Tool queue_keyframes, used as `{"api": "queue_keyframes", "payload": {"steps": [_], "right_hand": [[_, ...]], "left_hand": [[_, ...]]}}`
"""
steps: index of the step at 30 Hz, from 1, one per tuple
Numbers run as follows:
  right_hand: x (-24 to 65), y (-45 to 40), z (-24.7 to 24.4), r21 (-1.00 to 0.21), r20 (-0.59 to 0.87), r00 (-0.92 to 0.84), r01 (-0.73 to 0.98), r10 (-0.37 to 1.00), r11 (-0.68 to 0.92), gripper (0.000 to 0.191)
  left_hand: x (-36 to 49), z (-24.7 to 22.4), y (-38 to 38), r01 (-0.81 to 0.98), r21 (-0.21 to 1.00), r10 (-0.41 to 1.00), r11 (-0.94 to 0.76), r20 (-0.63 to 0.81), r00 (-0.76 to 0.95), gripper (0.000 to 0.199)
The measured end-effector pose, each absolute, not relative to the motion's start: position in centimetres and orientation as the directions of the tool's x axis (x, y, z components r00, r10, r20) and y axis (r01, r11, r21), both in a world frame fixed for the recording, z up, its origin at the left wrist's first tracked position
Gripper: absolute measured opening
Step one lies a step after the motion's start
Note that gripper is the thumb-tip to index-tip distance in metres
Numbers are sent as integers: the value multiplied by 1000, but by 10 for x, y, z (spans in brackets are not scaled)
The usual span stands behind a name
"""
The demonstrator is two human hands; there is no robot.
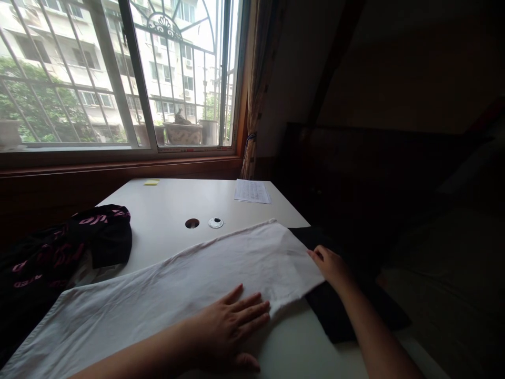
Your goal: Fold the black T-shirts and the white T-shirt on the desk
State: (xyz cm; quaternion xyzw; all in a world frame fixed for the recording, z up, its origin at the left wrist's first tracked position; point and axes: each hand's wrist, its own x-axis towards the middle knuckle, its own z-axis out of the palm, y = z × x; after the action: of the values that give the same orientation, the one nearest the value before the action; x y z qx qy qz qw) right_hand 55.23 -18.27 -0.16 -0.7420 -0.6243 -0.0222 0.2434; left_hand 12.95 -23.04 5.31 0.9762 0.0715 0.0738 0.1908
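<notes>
White trousers, folded lengthwise, lie across the table from the lower left to the right. My left hand is open, its fingers spread flat over their near edge. At the right end, my right hand is closed, thumb and fingers pinching the edge of the cloth. Under that end, a dark cloth hangs out past the trousers toward the table's right edge. Small wrinkles run over the white fabric, and its far left end goes out of view at the bottom.
On the left lies a heap of black clothing with pink lettering. The white table holds printed papers, a yellow note, an open cable hole and a round cap. A barred window and a curtain stand behind.
</notes>
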Motion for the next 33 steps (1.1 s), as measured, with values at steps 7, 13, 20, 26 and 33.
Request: {"api": "queue_keyframes", "payload": {"steps": [7, 13, 20, 26, 33], "right_hand": [[553, -182, -3, -344, 347, 221, 934, 911, -96, 36], [552, -183, 1, -411, 310, 253, 905, 916, -111, 32], [551, -184, 1, -449, 337, 261, 889, 905, -89, 37], [551, -184, 2, -451, 313, 263, 887, 913, -101, 37], [558, -182, -2, -454, 289, 262, 884, 921, -109, 37]], "left_hand": [[181, 44, -221, 70, 425, 138, -903, 132, 982, 80], [232, 31, -223, 48, 346, 128, -937, 211, 969, 78], [251, 22, -227, 22, 183, 82, -983, 324, 942, 68], [223, 21, -235, -4, 189, 54, -982, 304, 951, 66], [139, 44, -252, 20, 191, 58, -981, 199, 978, 57]]}}
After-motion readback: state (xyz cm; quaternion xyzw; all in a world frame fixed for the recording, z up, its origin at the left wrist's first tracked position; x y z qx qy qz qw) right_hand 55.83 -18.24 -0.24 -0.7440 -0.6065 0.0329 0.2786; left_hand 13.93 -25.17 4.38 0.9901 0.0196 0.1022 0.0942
